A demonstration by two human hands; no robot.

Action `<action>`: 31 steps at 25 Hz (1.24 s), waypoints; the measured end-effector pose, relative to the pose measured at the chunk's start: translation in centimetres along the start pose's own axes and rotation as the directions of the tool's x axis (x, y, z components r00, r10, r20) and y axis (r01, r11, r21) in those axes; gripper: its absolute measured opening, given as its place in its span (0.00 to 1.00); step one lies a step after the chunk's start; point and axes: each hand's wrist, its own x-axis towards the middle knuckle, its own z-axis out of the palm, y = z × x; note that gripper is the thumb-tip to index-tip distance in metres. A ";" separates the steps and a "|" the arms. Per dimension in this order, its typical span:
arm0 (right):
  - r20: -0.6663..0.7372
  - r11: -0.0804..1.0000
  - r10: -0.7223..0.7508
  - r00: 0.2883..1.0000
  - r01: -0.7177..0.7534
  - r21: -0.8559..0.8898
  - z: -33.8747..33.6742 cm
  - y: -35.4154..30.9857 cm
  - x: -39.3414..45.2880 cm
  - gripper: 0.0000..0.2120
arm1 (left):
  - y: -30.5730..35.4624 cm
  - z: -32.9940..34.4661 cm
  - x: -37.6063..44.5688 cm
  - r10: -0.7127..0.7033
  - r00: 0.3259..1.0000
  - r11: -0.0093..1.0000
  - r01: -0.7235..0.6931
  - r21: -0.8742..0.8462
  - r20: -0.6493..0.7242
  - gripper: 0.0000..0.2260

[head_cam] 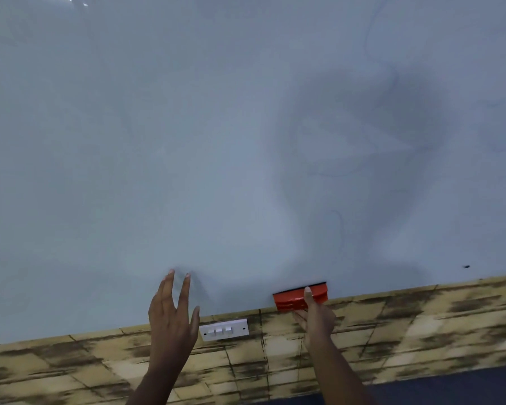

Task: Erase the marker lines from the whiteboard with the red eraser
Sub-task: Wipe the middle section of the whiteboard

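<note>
1. My right hand (316, 314) had its grip closed on the red eraser (300, 298), pressed flat at the whiteboard's (187, 141) bottom edge.
2. My left hand (171, 314) was open and empty, fingers touching the board, I think to steady me.
3. Faint marker lines (338, 229) sat above, with lots of room to wipe up.
4. Below were only tiles and a switch (224, 330).

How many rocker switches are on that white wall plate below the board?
3, side by side in a row on the white switch plate, set in the tiled wall just under the whiteboard edge, between the left hand and right hand. None appear hidden.
</note>
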 end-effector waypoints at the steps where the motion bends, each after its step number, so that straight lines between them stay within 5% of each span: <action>1: -0.007 0.999 -0.026 1.000 0.027 0.045 -0.2 -0.8 -0.1 0.13 | 0.9 -0.2 0.6 0.015 1.000 1.000 -0.015 -0.010 -0.010 0.30; 5: -0.121 0.934 -0.286 0.951 0.305 0.188 0.3 -7.2 -0.5 0.22 | 3.5 -0.9 3.6 0.080 0.994 0.997 -0.082 -0.018 -0.079 0.31; 9: -0.142 0.787 -0.614 0.777 0.587 -0.190 3.6 -10.2 -5.0 0.33 | 6.1 -1.8 7.4 0.158 0.960 0.987 -0.158 0.017 -0.230 0.30; 12: 0.007 0.535 -0.805 0.594 0.730 -0.426 6.0 -7.7 -7.6 0.35 | 8.4 -2.8 11.3 0.207 0.923 0.978 -0.205 0.040 -0.324 0.31; 14: 0.099 0.411 -0.840 0.533 0.744 -0.526 5.6 -4.1 -6.9 0.35 | 8.7 -2.8 13.0 0.225 0.916 0.974 -0.215 0.068 -0.331 0.35; 16: 0.142 0.416 -0.797 0.587 0.704 -0.575 3.7 -0.6 -4.7 0.36 | 8.0 -2.2 13.5 0.249 0.914 0.968 -0.221 0.122 -0.319 0.40; 19: 0.078 0.612 -0.632 0.771 0.558 -0.561 0.9 2.3 -1.3 0.45 | 6.4 -0.9 13.7 0.321 0.884 0.945 -0.274 0.179 -0.340 0.43; 22: -0.016 0.703 -0.631 0.775 0.563 -0.435 0.3 1.3 -0.1 0.48 | 6.0 -0.2 14.2 0.342 0.859 0.939 -0.295 0.177 -0.381 0.42; 28: -0.317 0.629 -0.770 0.554 0.741 -0.235 3.5 -11.6 -3.1 0.37 | 6.1 1.3 14.5 0.356 0.815 0.935 -0.310 0.174 -0.457 0.42; 31: -0.159 0.381 -0.924 0.349 0.882 -0.278 9.0 -13.0 -8.8 0.33 | 6.2 1.7 14.5 0.350 0.808 0.936 -0.318 0.150 -0.474 0.41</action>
